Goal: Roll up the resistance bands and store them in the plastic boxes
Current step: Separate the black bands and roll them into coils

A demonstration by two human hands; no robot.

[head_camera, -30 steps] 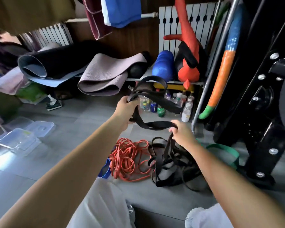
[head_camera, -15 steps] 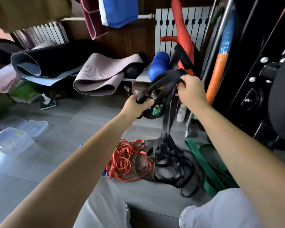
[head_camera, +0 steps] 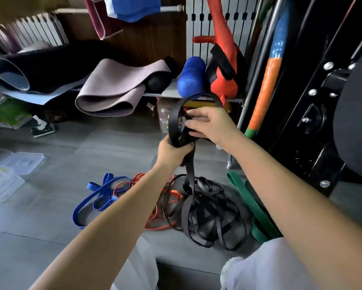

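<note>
While looped in mid-air, black resistance band (head_camera: 173, 120) trails to black band pile (head_camera: 207, 214) on floor | left hand (head_camera: 172, 150): fingers curled round loop's base | right hand (head_camera: 211, 126): fingers pinching loop's right side | plastic boxes (head_camera: 2, 181): floor, left.

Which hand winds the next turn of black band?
Right, probably. The left hand grips the black band where its tail hangs; the right hand sits on the loop, freer to wind.
</note>
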